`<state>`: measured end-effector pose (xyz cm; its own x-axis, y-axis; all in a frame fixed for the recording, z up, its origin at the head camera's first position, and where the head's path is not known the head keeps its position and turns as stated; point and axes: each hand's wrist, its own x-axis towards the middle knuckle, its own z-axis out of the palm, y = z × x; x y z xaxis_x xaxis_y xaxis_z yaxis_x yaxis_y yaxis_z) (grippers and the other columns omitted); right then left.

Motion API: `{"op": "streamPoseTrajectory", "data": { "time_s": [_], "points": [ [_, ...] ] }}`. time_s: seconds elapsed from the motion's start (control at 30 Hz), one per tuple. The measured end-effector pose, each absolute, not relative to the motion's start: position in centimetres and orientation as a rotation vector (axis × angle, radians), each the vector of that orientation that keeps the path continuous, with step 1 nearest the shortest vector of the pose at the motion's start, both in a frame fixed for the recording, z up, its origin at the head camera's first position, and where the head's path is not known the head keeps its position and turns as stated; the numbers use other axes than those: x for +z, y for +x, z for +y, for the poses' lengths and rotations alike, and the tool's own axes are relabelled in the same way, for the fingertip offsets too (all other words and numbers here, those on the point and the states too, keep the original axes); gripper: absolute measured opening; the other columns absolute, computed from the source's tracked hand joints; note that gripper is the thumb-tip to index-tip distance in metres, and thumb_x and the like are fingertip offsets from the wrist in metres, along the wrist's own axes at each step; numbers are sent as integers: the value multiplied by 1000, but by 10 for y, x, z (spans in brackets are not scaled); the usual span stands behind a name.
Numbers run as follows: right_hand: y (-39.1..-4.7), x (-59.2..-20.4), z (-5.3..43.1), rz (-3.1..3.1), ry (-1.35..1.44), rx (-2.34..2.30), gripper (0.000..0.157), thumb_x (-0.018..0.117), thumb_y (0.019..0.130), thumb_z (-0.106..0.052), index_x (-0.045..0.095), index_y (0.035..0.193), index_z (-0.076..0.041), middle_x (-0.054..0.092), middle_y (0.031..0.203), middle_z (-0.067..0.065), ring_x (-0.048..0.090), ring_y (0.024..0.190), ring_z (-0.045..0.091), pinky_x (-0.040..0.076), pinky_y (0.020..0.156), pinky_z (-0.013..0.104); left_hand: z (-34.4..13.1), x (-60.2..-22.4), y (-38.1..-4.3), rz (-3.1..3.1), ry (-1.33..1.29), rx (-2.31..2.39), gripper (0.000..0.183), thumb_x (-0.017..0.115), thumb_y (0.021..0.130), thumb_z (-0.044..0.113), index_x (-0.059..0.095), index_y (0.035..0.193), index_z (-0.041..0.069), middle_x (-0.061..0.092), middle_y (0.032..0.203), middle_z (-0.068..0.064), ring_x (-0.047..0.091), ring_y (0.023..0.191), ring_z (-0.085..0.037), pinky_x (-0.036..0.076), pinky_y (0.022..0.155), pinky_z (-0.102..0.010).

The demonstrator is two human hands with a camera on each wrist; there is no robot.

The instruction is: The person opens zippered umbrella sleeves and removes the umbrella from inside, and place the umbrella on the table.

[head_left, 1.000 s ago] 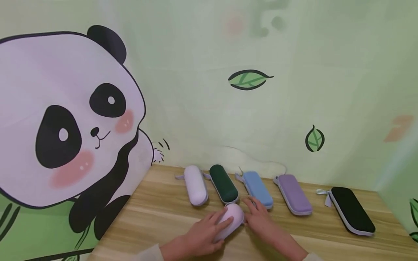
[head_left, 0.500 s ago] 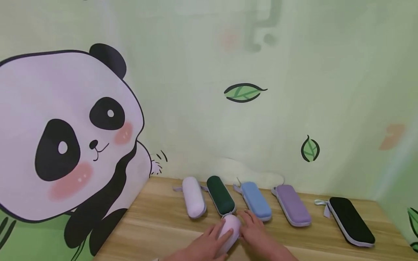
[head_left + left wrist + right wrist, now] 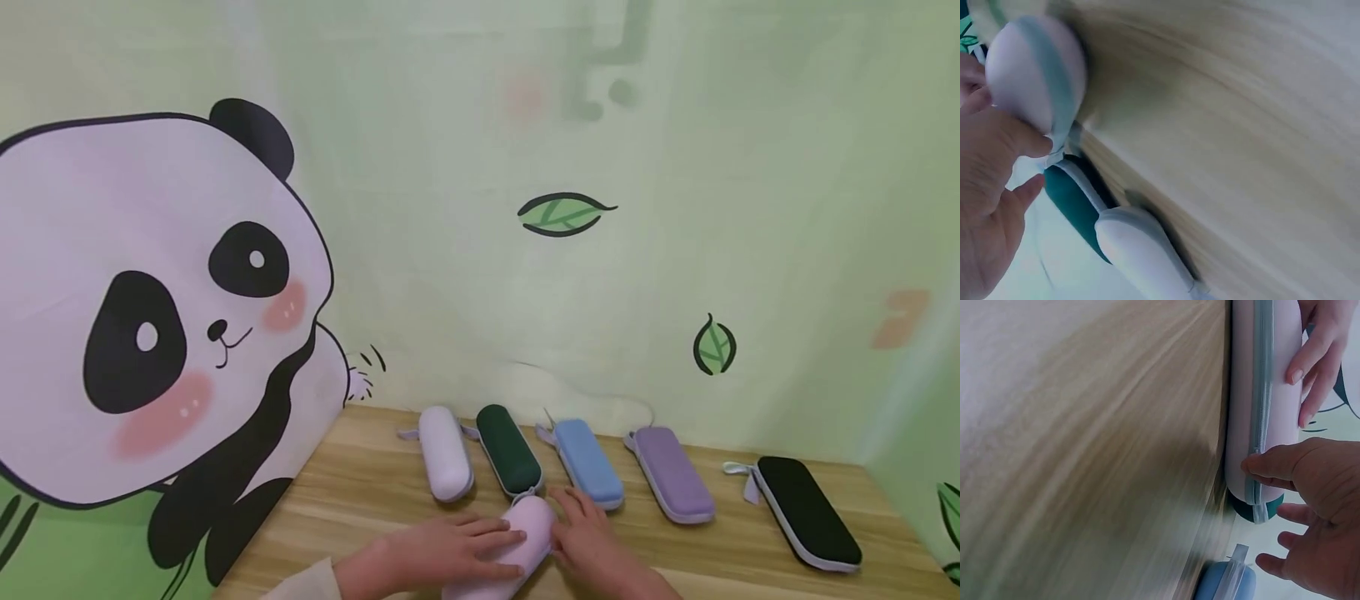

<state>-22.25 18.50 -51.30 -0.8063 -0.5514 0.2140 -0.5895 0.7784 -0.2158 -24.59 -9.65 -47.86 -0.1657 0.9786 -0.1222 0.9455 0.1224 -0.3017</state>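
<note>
A pale pink zippered glasses case lies at an angle on the wooden table, its far end by the dark green case. My left hand holds it from above, fingers bent over its top; two of those fingers show over its far side in the right wrist view. At its right side, near the far end, my right hand pinches at the zipper, thumb and forefinger at the slider. The other right-hand fingers are spread apart. The zipper line looks closed along the side in view.
Along the back lie a white case, a blue case, a purple case and, farther right, a black case. Most have ribbon loops. A printed panda backdrop rises behind the table.
My left hand has shifted back and left along the pink case, baring more of its top and near end. The right hand stays by the zipper. The head view has tilted up.
</note>
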Motion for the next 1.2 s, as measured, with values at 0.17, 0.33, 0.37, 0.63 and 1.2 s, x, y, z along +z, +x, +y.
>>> {"op": "streamPoseTrajectory", "data": {
  "time_s": [0.17,0.33,0.37,0.63,1.2],
  "points": [
    [-223,-516,185,-2826,942,410,20,73,90,-12,63,74,-18,47,146,23,38,135,50,37,104,66,-98,-481,-243,-2311,-2005,428,66,44,104,57,28,162,30,20,169,-2,23,154,-21,30,119,-38],
    [-219,-515,186,-2849,1002,382,9,74,92,-16,71,84,-18,47,145,23,40,133,50,40,102,66,-94,-481,-230,-2215,-1972,487,60,38,106,58,35,159,30,30,165,-1,29,151,-23,34,116,-39],
    [-217,-514,186,-2854,1015,368,7,75,92,-17,72,86,-19,48,145,22,40,133,49,41,101,66,-93,-482,-228,-2183,-1965,490,60,39,105,58,38,158,28,32,163,-1,31,150,-23,35,116,-39],
    [-215,-507,181,-2794,1101,283,4,74,93,-17,75,89,-19,49,145,18,42,132,41,42,103,58,-89,-486,-225,-2069,-1966,449,56,45,105,52,43,154,26,36,162,-3,33,150,-26,41,111,-44],
    [-212,-504,191,-2853,1167,330,17,73,91,-15,67,77,-23,47,147,12,38,133,42,42,95,65,-88,-498,-233,-2465,-1623,252,65,45,100,66,42,152,27,48,137,-3,47,124,-27,46,102,-46]
  ]
}}
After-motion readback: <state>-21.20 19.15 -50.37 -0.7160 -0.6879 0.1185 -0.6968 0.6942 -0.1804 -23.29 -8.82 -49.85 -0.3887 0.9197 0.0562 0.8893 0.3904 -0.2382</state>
